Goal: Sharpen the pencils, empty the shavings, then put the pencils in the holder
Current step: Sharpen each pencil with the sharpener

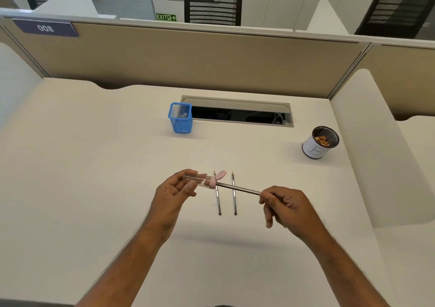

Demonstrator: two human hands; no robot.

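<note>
While two pencils wait on the desk (94, 165), you hold a third pencil (237, 188) level above them, its tip pushed into the sharpener (200, 179). Your left hand (174, 189) grips the sharpener's clear barrel, thumb below and fingers curled over the top, which keeps the case steady and its pink collar facing the pencil. Your right hand (282, 203) pinches the pencil's far end between thumb and fingertips, a hold that looks suited to twisting the shaft while the other hand stays fixed. The pink flap at the collar stands open, away from the barrel. Whether shavings have gathered inside the clear case is too small to tell.

Below your hands, the left desk pencil (218, 201) and the right desk pencil (234, 198) lie side by side, near each other but apart, tips pointing away from you, probably set out so each can be picked up in turn. The blue mesh holder (180, 118) stands upright well beyond them, beside the open cable tray (237, 113). Off to your right, well apart, the white cup (317, 146) already holds a small heap of brown shavings, likely the place for emptying. Sharpening appears under way, with emptying and stowing not yet done.
</note>
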